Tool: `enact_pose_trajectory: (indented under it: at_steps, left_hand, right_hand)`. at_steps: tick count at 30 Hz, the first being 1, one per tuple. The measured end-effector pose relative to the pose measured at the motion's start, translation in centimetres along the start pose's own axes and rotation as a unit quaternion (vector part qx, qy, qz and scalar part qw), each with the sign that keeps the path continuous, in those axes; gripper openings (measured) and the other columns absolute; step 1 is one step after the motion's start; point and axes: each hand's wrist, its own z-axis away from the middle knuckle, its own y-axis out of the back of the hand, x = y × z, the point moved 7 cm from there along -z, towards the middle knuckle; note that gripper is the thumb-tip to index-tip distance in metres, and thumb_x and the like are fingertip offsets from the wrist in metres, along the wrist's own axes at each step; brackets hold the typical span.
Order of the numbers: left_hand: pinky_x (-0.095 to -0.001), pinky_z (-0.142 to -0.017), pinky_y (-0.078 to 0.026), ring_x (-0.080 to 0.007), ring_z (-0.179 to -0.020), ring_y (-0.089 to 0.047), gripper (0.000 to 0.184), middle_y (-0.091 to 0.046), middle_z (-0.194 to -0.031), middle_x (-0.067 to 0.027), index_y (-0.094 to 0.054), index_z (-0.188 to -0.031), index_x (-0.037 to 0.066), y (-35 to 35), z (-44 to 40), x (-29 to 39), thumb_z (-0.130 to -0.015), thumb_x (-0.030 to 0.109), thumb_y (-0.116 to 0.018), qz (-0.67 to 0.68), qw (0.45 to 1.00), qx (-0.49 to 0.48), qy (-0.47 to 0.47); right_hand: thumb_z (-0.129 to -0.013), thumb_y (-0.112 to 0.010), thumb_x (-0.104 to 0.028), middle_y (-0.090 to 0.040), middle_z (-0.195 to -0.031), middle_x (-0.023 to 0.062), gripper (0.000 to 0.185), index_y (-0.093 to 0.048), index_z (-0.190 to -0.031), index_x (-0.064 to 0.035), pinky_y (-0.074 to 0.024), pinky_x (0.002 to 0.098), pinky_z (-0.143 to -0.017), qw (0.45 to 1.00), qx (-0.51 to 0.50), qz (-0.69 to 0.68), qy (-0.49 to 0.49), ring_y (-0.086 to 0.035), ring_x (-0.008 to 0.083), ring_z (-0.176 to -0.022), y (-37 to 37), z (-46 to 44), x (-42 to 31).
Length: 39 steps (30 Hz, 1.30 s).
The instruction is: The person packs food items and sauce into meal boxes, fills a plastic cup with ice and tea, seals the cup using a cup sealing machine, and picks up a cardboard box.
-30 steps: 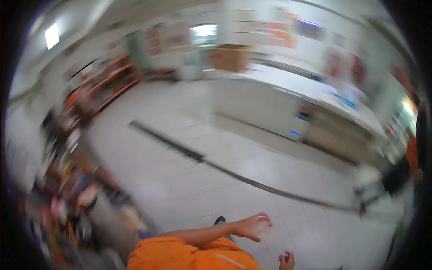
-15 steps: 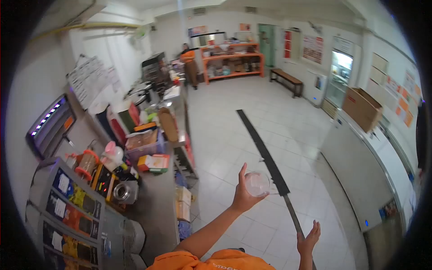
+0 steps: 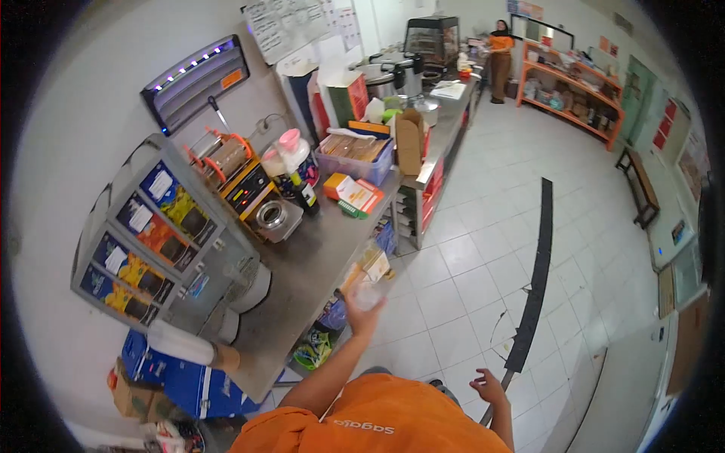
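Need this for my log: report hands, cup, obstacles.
Left hand holding clear cup. Right hand empty, fingers loosely curled. Nothing seen blocking cup; steel counter alongside.

Left hand [image 3: 365, 317] forward, right hand [image 3: 490, 387] (loosely curled) lower.

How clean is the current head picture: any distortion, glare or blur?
Head view: wide-angle distortion bows the long black floor strip, and the picture's corners fall to black; head view: light reflects off the white tiled floor; head view: the clear round container in the left hand looks faint, its outline hard to trace.
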Motion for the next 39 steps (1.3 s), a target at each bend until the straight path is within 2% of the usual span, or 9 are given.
enact_pose_trajectory:
  at_steps: [8,13,19,25,27,28,31,36,39]
  left_hand:
    - [-0.0389,-0.105,-0.044,-0.0277,-0.121,-0.053,0.092,-0.050,-0.133,-0.0151,-0.042,-0.137,0.004,8.1,-3.0,-5.5,-0.064,0.023,-0.096,-0.075,0.961,0.229,0.137]
    - [-0.0429,-0.107,-0.043,-0.0312,-0.127,-0.051,0.091,-0.050,-0.139,-0.0171,-0.040,-0.142,0.003,6.8,-7.6,-6.2,-0.071,0.024,-0.093,-0.117,0.954,0.257,0.097]
    - [-0.0453,-0.107,-0.044,-0.0310,-0.126,-0.051,0.085,-0.051,-0.137,-0.0176,-0.043,-0.139,0.002,4.6,-13.8,-8.5,-0.073,0.020,-0.092,-0.178,0.936,0.299,0.044]
    - [-0.0477,-0.106,-0.044,-0.0309,-0.125,-0.052,0.079,-0.052,-0.134,-0.0181,-0.045,-0.137,0.001,1.1,-23.7,-10.6,-0.075,0.016,-0.091,-0.210,0.945,0.249,0.008]
    - [-0.0480,-0.104,-0.047,-0.0318,-0.124,-0.054,0.078,-0.054,-0.133,-0.0185,-0.046,-0.136,0.001,0.0,-25.5,-10.7,-0.074,0.015,-0.091,-0.260,0.935,0.226,0.079]
    - [-0.0482,-0.103,-0.048,-0.0325,-0.123,-0.055,0.078,-0.054,-0.133,-0.0187,-0.046,-0.137,0.001,0.3,-26.9,-12.1,-0.074,0.014,-0.091,-0.250,0.941,0.212,0.088]
    - [-0.0472,-0.100,-0.051,-0.0345,-0.119,-0.058,0.078,-0.055,-0.133,-0.0195,-0.046,-0.137,0.001,-1.4,-30.6,-12.6,-0.074,0.012,-0.090,-0.184,0.964,0.151,0.121]
    - [-0.0395,-0.080,-0.056,-0.0259,-0.091,-0.068,0.035,-0.072,-0.100,-0.0106,-0.071,-0.106,0.002,-2.5,-30.5,-2.0,-0.082,0.023,-0.083,-0.276,0.955,0.104,0.036]
    - [-0.0407,-0.086,-0.055,-0.0280,-0.100,-0.066,0.053,-0.069,-0.118,-0.0142,-0.064,-0.124,0.003,-4.2,-30.8,-1.9,-0.078,0.017,-0.088,-0.174,0.974,0.093,0.110]
  right_hand:
    - [-0.087,-0.075,-0.018,-0.062,-0.133,0.0205,0.062,-0.051,-0.142,-0.0066,-0.0546,0.0429,-0.093,0.937,-0.167,0.117,0.282,-0.065,0.0301,-0.116,5.6,-14.1,-19.8]
    - [-0.090,-0.071,-0.023,-0.059,-0.136,0.0196,0.058,-0.051,-0.142,-0.0060,-0.0507,0.0411,-0.098,0.672,-0.388,-0.134,0.616,-0.058,0.0284,-0.123,0.1,-4.8,-53.7]
    - [-0.095,-0.066,-0.028,-0.055,-0.141,0.0184,0.054,-0.052,-0.141,-0.0052,-0.0460,0.0388,-0.103,0.532,-0.522,-0.151,0.649,-0.050,0.0265,-0.131,-1.9,-5.2,-63.3]
    - [-0.100,-0.061,-0.034,-0.050,-0.145,0.0173,0.052,-0.052,-0.141,-0.0044,-0.0413,0.0366,-0.109,0.824,-0.392,-0.106,0.395,-0.042,0.0245,-0.139,-7.2,-36.2,-46.9]
    - [-0.102,-0.055,-0.035,-0.051,-0.145,0.0230,0.041,-0.059,-0.138,-0.0155,-0.0444,0.0456,-0.106,0.840,-0.237,0.295,0.388,-0.052,0.0390,-0.130,-5.2,-49.9,-25.2]
    - [-0.102,-0.051,-0.037,-0.061,-0.136,0.0199,0.046,-0.060,-0.137,-0.0095,-0.0424,0.0491,-0.108,0.865,-0.259,0.389,0.184,-0.055,0.0398,-0.127,-0.6,-51.5,-17.1]
    - [-0.102,-0.048,-0.046,-0.062,-0.134,0.0214,0.050,-0.060,-0.139,-0.0141,-0.0475,0.0462,-0.104,0.985,-0.062,-0.040,-0.155,-0.058,0.0377,-0.126,4.5,-53.4,11.4]
    - [-0.102,-0.048,-0.049,-0.059,-0.138,0.0203,0.054,-0.055,-0.143,-0.0140,-0.0471,0.0469,-0.104,0.927,-0.116,-0.112,-0.339,-0.057,0.0343,-0.126,7.6,-40.7,7.3]
    - [-0.102,-0.048,-0.051,-0.057,-0.141,0.0196,0.057,-0.052,-0.145,-0.0140,-0.0469,0.0473,-0.104,0.932,-0.143,-0.148,-0.297,-0.056,0.0323,-0.126,6.9,-43.1,1.7]
